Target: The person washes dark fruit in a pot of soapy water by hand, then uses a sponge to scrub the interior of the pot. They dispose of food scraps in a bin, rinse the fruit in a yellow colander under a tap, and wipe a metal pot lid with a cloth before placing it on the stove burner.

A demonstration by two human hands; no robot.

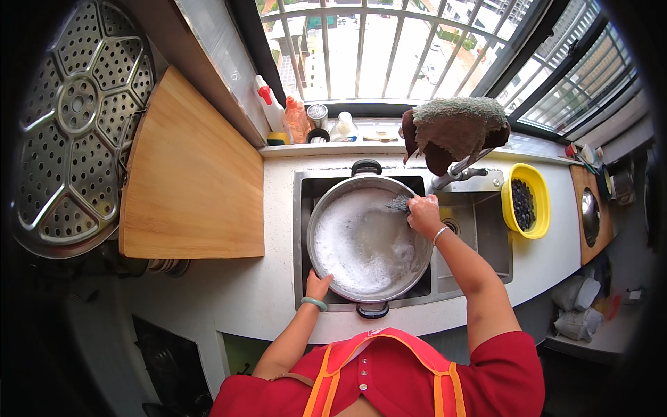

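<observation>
A large round metal pot with two black side handles rests over the left basin of the steel sink. Soapy water with white foam fills much of it, and its bottom is hidden. My left hand grips the pot's rim at the lower left, the thumb over the edge. At the upper right of the rim, my right hand holds a grey scouring pad against the inner wall. Suds cling to the fingers of that hand.
Cloths hang over the faucet behind the right basin. A yellow plastic basin with dark round fruit stands on the right. Left are a wooden board and a perforated steamer tray. Bottles line the windowsill.
</observation>
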